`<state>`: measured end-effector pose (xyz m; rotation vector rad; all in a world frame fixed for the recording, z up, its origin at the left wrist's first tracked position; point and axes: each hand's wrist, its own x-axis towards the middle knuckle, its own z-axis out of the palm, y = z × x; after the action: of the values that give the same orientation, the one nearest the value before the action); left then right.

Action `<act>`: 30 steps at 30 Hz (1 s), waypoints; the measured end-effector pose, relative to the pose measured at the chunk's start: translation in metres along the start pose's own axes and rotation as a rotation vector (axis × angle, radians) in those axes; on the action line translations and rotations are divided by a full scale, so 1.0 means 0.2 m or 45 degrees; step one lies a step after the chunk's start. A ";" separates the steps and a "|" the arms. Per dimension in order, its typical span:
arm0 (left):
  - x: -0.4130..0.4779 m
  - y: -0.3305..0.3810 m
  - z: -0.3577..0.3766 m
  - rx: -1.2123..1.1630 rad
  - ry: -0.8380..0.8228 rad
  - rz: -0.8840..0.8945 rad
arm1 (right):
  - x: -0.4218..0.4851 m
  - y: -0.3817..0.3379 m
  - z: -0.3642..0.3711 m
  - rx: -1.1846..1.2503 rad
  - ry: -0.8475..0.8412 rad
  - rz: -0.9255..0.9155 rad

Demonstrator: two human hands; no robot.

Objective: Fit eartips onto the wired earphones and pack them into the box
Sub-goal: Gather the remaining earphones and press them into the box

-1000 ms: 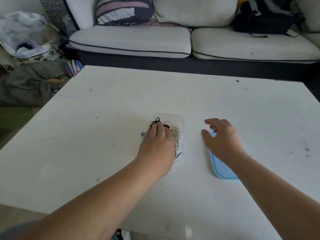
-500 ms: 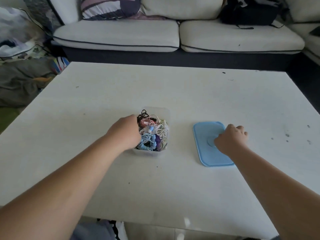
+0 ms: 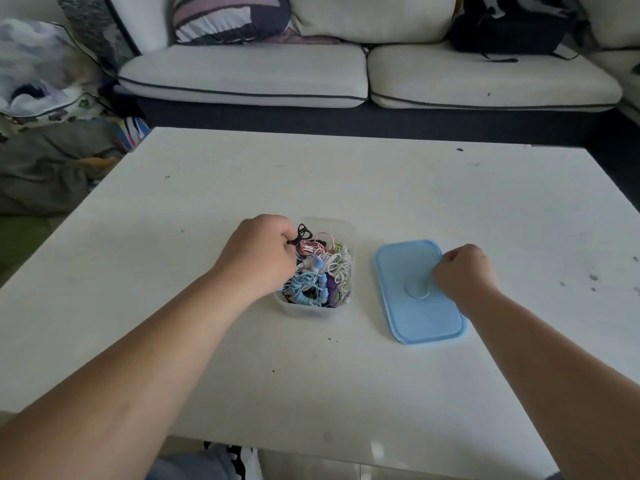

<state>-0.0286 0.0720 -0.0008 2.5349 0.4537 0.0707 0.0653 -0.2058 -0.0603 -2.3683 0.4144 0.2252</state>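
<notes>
On the white table [image 3: 346,188], near its middle, sat a clear plastic box [image 3: 348,230] stuffed with a tangle of wired earphones [image 3: 323,271] in blue, white, pink, purple, green and black. Box was open, no cover on it. The left hand [image 3: 258,256] was at the box's left edge, fingers curled tight and pinched on a black earphone cable [image 3: 303,233] whose loops stuck up at the far left corner of the pile. Rest of the bundle lay inside the box, heaped above the rim. Individual eartips could not be made out in the tangle.

Just right of the box, apart from it, a light blue lid [image 3: 412,306] lay flat on the table with a round boss near its centre. The right hand [image 3: 462,271] was balled into a loose fist resting on the lid's right side, knuckles over the far right part. Whether that hand gripped anything could not be told; fingers were folded under and hidden.

Both forearms were bare, reaching in from the near edge. Small dark specks dotted the tabletop. Beyond the far edge stood a cream sofa [image 3: 242,74] with dark piping, a striped cushion [image 3: 230,15] at left and a black bag [image 3: 509,26] at right. Piled fabric [image 3: 45,98] lay on the floor at far left.
</notes>
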 end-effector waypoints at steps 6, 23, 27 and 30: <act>-0.03 -0.01 0.02 0.198 -0.172 0.012 | -0.04 -0.13 -0.07 0.384 0.082 -0.068; -0.22 0.24 -0.02 -0.578 -0.232 0.246 | -0.50 -0.62 0.01 0.331 0.010 -0.817; -0.17 0.11 -0.08 -0.698 -0.072 -0.069 | -0.48 -0.58 0.14 0.239 0.017 -0.923; -0.14 0.02 -0.07 -0.766 -0.102 -0.192 | -0.39 -0.48 0.23 0.016 -0.082 -0.746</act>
<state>-0.0556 0.0676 0.0137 1.9026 0.5018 0.0401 0.0248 -0.0897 -0.0120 -2.3501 -0.3123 0.0228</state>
